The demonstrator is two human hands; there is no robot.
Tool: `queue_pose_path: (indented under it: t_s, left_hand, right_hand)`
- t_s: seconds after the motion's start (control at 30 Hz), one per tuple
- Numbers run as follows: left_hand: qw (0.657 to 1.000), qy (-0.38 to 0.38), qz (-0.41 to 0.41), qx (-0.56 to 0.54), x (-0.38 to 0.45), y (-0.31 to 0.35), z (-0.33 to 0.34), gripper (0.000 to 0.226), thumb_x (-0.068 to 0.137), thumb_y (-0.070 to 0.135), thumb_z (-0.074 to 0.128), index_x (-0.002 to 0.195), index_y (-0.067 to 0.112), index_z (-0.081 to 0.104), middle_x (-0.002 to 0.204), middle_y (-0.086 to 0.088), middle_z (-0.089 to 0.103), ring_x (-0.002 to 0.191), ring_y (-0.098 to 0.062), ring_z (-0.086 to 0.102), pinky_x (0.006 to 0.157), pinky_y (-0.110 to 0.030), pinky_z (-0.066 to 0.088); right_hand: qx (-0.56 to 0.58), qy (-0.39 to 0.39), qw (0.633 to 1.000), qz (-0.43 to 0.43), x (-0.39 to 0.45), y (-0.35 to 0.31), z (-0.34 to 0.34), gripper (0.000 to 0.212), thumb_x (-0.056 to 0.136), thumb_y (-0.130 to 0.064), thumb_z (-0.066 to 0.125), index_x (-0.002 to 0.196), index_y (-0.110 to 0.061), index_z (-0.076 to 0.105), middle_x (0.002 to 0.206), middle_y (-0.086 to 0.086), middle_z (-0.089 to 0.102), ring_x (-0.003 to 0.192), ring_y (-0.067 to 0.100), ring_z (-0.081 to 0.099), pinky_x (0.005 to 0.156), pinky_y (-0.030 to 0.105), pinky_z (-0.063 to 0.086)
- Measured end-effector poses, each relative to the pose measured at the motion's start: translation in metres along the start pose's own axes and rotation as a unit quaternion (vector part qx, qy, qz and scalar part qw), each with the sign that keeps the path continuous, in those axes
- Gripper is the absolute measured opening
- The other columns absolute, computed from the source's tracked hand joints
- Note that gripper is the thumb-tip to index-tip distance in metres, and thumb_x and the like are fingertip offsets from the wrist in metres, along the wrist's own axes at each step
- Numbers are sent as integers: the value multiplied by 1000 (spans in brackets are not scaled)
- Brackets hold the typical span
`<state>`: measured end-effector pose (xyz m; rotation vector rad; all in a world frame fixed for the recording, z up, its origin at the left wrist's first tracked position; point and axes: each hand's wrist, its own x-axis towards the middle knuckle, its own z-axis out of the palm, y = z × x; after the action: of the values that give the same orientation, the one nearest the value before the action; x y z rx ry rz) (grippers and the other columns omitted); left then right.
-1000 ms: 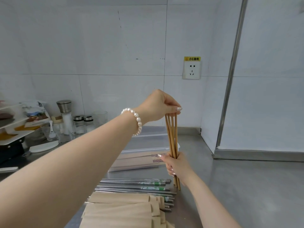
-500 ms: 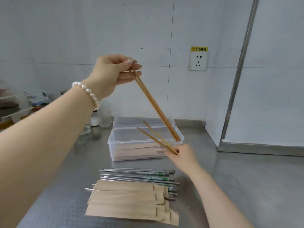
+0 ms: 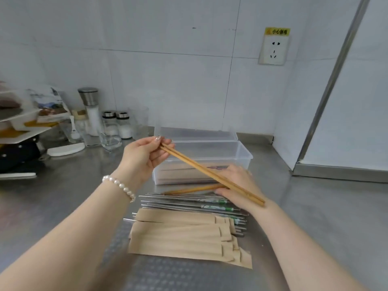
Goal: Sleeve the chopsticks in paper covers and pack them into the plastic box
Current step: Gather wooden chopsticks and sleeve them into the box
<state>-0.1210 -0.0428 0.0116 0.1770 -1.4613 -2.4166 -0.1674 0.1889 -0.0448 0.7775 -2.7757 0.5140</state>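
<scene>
the left hand (image 3: 144, 156) pinches one end of a wooden pair (image 3: 212, 175) in its fingers, in front of the box (image 3: 241, 154); the pair slants down across the right hand (image 3: 239, 185). the right hand lies just in front of the box, its fingers gripping a second wooden pair (image 3: 193, 189) laid low along the box's front. nearer than the box lie steel chopsticks (image 3: 189, 201) and then a stack of covers (image 3: 180, 236) on the table (image 3: 315, 217). sleeved pairs lie inside the box.
</scene>
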Motion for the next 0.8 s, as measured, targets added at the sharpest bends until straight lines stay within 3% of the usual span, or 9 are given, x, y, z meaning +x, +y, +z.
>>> queue_pose_path:
  t_s: [0.1,0.23,0.3,0.37,0.43,0.53,0.67,0.8]
  left_hand:
    - [1000,6,-8,-20,-1,-11,-7,14,93,5,47,85,3,58,71,-5,72,72,-16,71,62,-21,57]
    - [999,9,-25,-32,-2,-17,-16,14,93,3,45,87,1,57,69,-6,72,70,-17,71,60,-21,57]
    - [1000,4,-21,-1,-2,-15,-19,14,93,2,45,85,0,57,68,-7,72,70,-18,71,60,-21,57]
    - [999,1,-19,36,-2,-12,-22,15,92,2,46,83,0,58,67,-7,71,69,-18,71,58,-21,57]
    - [998,-2,-32,56,-3,-13,-24,16,92,1,46,82,-1,58,66,-8,71,68,-18,71,56,-21,56]
    - [996,-5,-49,72,-5,-17,-26,17,91,1,47,80,-1,59,66,-8,71,68,-19,71,57,-22,57]
    - [989,-12,-37,145,-6,-17,-27,13,89,1,51,80,-2,60,64,-6,71,66,-17,70,57,-22,56]
    - [965,-52,-98,237,-6,-4,-35,7,86,-2,55,84,-7,60,69,-15,71,66,-22,71,54,-23,56]
  right_hand:
    - [4,58,998,32,0,7,-9,29,77,-38,70,105,-31,66,101,-12,57,103,8,44,88,28,28]
    - [193,82,970,121,3,21,-26,6,82,-11,66,85,-9,72,73,-4,63,63,-1,55,63,9,42]
    - [313,69,936,148,-2,23,-38,12,87,-8,60,84,-3,70,68,1,64,52,-2,55,58,12,45]
    - [372,3,919,133,-9,19,-50,12,86,-18,61,84,-11,70,72,3,67,59,7,59,63,22,47]
    - [342,-89,931,93,-14,10,-53,12,78,-24,68,88,-17,71,78,2,70,68,11,62,67,25,50]
    - [256,-180,948,51,-16,-6,-46,19,69,-16,79,85,-23,72,80,1,69,71,8,62,72,22,52]
    - [215,-213,952,41,-16,-13,-41,17,68,-11,80,78,-23,73,79,1,70,68,4,60,69,18,51]
    - [198,-226,952,57,-17,-12,-41,11,69,-13,79,76,-20,74,77,-2,71,67,3,60,67,15,50]
